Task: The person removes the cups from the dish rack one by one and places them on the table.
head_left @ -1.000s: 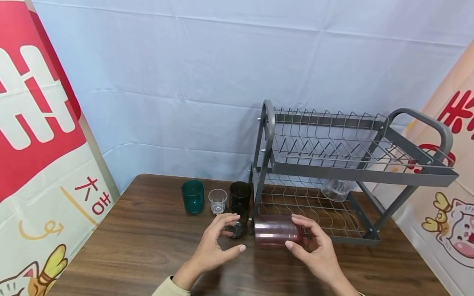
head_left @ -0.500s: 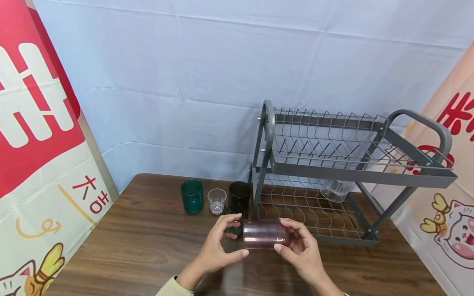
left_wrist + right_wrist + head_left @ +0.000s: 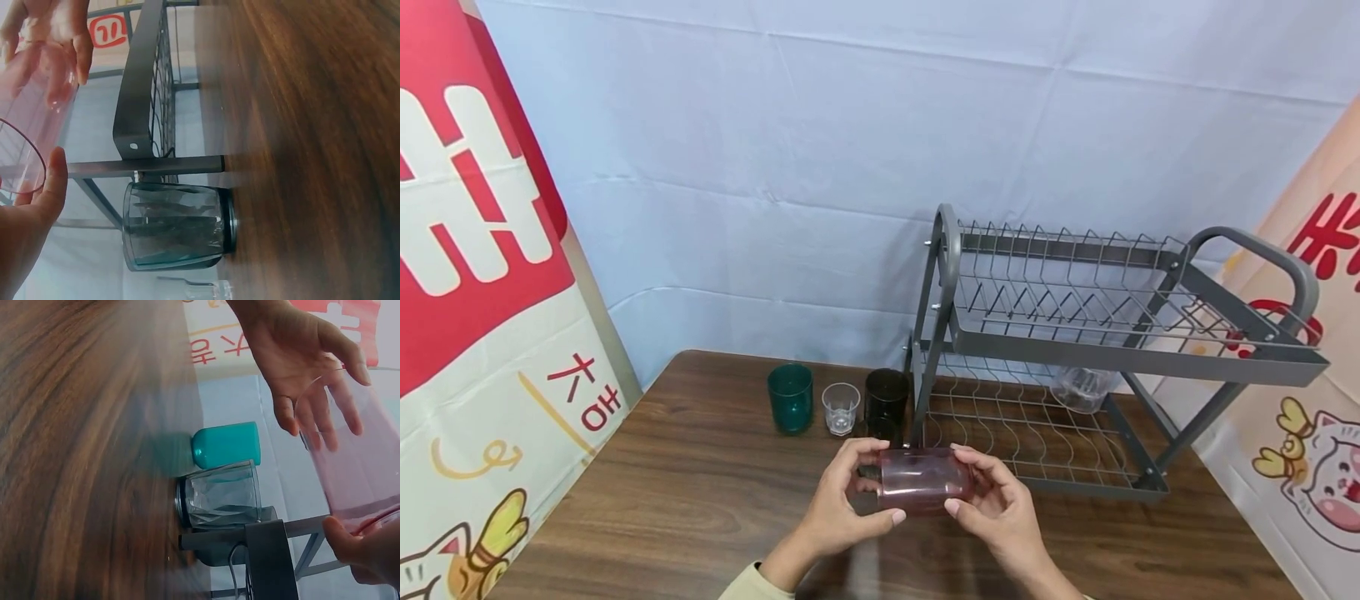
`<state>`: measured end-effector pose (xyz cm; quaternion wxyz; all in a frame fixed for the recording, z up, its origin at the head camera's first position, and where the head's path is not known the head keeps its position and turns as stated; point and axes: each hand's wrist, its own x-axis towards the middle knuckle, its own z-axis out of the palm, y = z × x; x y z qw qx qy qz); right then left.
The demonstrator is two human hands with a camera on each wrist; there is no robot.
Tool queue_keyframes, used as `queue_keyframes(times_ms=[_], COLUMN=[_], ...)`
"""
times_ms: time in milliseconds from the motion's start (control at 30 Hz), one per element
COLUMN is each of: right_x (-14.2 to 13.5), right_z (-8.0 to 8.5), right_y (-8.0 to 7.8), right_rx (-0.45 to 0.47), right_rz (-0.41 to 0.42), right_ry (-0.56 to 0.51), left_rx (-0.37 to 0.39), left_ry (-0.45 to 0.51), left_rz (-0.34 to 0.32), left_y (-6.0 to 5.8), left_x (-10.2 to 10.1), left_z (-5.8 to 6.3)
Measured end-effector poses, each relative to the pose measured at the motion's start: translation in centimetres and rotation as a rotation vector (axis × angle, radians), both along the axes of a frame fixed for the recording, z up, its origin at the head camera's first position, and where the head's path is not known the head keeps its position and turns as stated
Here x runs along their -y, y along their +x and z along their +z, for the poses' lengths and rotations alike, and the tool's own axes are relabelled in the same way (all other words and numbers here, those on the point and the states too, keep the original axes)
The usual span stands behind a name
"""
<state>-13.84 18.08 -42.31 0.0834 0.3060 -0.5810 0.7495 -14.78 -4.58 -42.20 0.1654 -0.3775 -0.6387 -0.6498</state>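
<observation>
While the right hand [image 3: 1006, 518] grips the sideways pink glass [image 3: 923, 480], the left hand [image 3: 838, 512] apparently pinches its rim.

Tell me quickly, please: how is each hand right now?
Left hand: closed around the open end of the pink glass.
Right hand: closed, holding the glass near its base.

Your head camera faces forward and down over the table [image 3: 662, 483]. Your wrist cameras, low and close, face inward; both show the pink glass [image 3: 365, 456].
</observation>
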Motion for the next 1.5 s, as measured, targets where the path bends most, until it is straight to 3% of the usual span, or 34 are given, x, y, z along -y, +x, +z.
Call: queue_keyframes(times_ms=[367,533,767,967,1100,1267,1500], right_x=[0.0,0.1,-0.3,-0.7,-1.3,-2.4,-3.0], right_z=[-0.2,-0.1,0.6,1.0,1.3,2.5,2.9], right_y=[0.0,0.0,0.5,0.3,0.4,0.4,-0.2], right_rx=[0.047,0.019,-0.069,-0.108,-0.155,-0.240,-0.381], right_rz=[-0.029,-0.011,-0.008,-0.018,-0.055,-0.161,-0.268], right_ry=[0.028,0.031,0.179,0.241,0.390,0.613,0.794], left_rx=[-0.007,-0.005,-0.007,0.004,-0.014,-0.037,-0.070], left_ry=[0.029,0.028,0.074,0.060,0.017,-0.056,-0.157], left_rz=[-0.040,-0.037,-0.081,-0.084,-0.049,0.004,0.065], left_y=[0.0,0.1,0.9,1.1,1.2,1.3,1.8], left_x=[0.2,0.2,0.9,1.2,1.4,2.1,3.3], left_z=[-0.4,-0.4,0.2,0.7,0.7,1.5,1.8])
